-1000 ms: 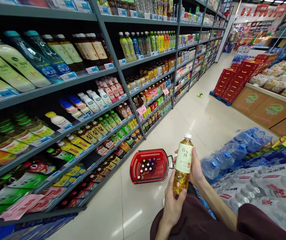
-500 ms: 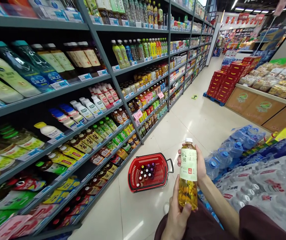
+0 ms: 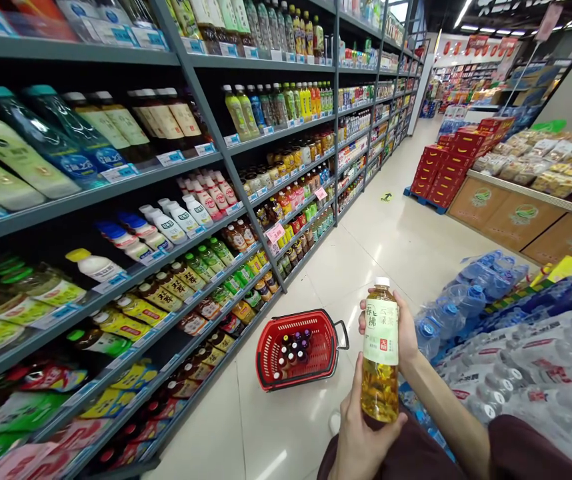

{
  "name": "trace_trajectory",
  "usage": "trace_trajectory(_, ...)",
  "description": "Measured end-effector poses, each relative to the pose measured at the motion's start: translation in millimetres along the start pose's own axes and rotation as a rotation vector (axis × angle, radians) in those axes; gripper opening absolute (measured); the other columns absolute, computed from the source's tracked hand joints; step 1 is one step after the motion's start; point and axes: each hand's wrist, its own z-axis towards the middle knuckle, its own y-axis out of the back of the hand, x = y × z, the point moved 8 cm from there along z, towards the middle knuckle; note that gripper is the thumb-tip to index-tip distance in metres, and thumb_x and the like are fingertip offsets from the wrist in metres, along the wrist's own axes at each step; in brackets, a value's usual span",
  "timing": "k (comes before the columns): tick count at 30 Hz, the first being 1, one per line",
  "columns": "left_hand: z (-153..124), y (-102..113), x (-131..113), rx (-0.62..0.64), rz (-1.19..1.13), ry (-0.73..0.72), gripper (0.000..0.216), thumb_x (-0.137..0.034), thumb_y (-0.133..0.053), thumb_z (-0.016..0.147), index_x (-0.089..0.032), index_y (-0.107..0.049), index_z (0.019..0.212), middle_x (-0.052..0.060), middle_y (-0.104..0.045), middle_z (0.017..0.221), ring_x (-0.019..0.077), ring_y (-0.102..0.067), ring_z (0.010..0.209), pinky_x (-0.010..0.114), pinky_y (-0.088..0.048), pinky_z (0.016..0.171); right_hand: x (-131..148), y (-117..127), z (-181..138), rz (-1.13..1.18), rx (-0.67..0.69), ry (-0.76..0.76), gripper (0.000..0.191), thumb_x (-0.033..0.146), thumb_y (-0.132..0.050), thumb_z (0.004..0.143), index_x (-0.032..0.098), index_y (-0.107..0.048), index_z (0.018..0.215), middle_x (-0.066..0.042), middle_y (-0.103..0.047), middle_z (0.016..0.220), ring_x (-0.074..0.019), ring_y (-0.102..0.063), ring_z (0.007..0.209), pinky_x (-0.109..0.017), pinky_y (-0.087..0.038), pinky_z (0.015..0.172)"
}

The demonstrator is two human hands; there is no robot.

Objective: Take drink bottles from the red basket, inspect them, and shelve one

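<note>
Both our hands raised in front of us, closed in a grip

Our left hand (image 3: 361, 433) comes up from the bottom edge, palm turned inward, thumb and fingers curled upward. Our right hand (image 3: 405, 333) sits higher and farther out, fingers wrapped round from behind, its bare forearm running back down to a dark sleeve at the lower right.

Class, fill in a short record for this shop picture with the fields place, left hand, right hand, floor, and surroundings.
place: shop aisle with drink shelves
left hand: left hand holds the bottle at its base
right hand: right hand grips the bottle's label, bottle upright
floor: red basket with small bottles inside
surroundings: packs of water bottles at right
</note>
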Motion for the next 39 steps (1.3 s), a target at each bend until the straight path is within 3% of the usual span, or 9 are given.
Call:
trace_trajectory(7, -8, 10, 15, -0.190, 0.140, 0.074, 0.109, -0.031, -0.084, 0.066, -0.018, -0.036, 0.163, 0.016, -0.066, 0.142, 0.0348, -0.065, 0.126, 0.046, -0.050, 0.115, -3, -5, 2, -0.016, 0.019, -0.037, 0.036, 0.052, -0.058, 0.094, 0.022, -0.069, 0.110, -0.005, -0.072, 0.091, -0.0189, -0.068, 0.064, -0.031, -0.058, 0.061)
trace_trajectory(16, -17, 14, 30, -0.212, 0.173, 0.127, 0.100, -0.034, -0.085, 0.061, -0.024, -0.047, 0.153, 0.010, -0.075, 0.126, 0.0335, -0.071, 0.110, 0.042, -0.057, 0.101, -11, -4, 1, -0.085, 0.053, -0.087, 0.031, 0.045, -0.067, 0.086, 0.017, -0.076, 0.096, -0.007, -0.074, 0.097, -0.0202, -0.070, 0.072, -0.032, -0.061, 0.068)
trace_trajectory(23, -12, 12, 24, -0.194, 0.164, 0.043, 0.094, -0.030, -0.083, 0.066, -0.023, -0.048, 0.153, 0.010, -0.073, 0.132, 0.0315, -0.070, 0.119, 0.040, -0.056, 0.106, -2, 5, 2, -0.060, -0.019, -0.057, 0.030, 0.042, -0.071, 0.079, 0.015, -0.077, 0.091, -0.006, -0.074, 0.093, -0.0198, -0.070, 0.074, -0.031, -0.061, 0.070)
trace_trajectory(28, -11, 9, 19, -0.323, 0.243, -0.040, 0.080, -0.026, -0.071, 0.079, -0.020, -0.048, 0.155, 0.015, -0.061, 0.148, 0.0331, -0.060, 0.136, 0.047, -0.048, 0.116, 2, 14, 3, -0.047, -0.094, -0.022, 0.029, 0.042, -0.073, 0.076, 0.016, -0.076, 0.089, -0.005, -0.074, 0.091, -0.0190, -0.070, 0.074, -0.030, -0.060, 0.070)
trace_trajectory(32, -5, 9, 9, -0.386, 0.259, -0.089, 0.072, -0.026, -0.069, 0.082, -0.019, -0.052, 0.151, 0.017, -0.059, 0.147, 0.0332, -0.059, 0.137, 0.048, -0.048, 0.117, 7, 17, 4, -0.062, -0.129, 0.015, 0.029, 0.041, -0.073, 0.076, 0.016, -0.077, 0.090, -0.005, -0.074, 0.094, -0.0181, -0.070, 0.076, -0.029, -0.061, 0.073)
trace_trajectory(35, -3, 9, 9, -0.366, 0.261, -0.091, 0.074, -0.028, -0.072, 0.080, -0.020, -0.052, 0.151, 0.016, -0.061, 0.145, 0.0335, -0.059, 0.136, 0.049, -0.048, 0.118, 9, 19, 4, -0.072, -0.132, 0.009, 0.029, 0.041, -0.074, 0.076, 0.016, -0.077, 0.091, -0.004, -0.075, 0.095, -0.0181, -0.071, 0.077, -0.029, -0.062, 0.073)
trace_trajectory(39, -5, 3, 16, -0.247, 0.166, -0.038, 0.094, -0.028, -0.080, 0.068, -0.022, -0.045, 0.156, 0.015, -0.060, 0.148, 0.0368, -0.058, 0.137, 0.049, -0.048, 0.118, 5, 19, 4, -0.050, -0.104, -0.038, 0.028, 0.039, -0.078, 0.076, 0.016, -0.077, 0.090, -0.004, -0.075, 0.094, -0.0176, -0.071, 0.076, -0.028, -0.062, 0.069)
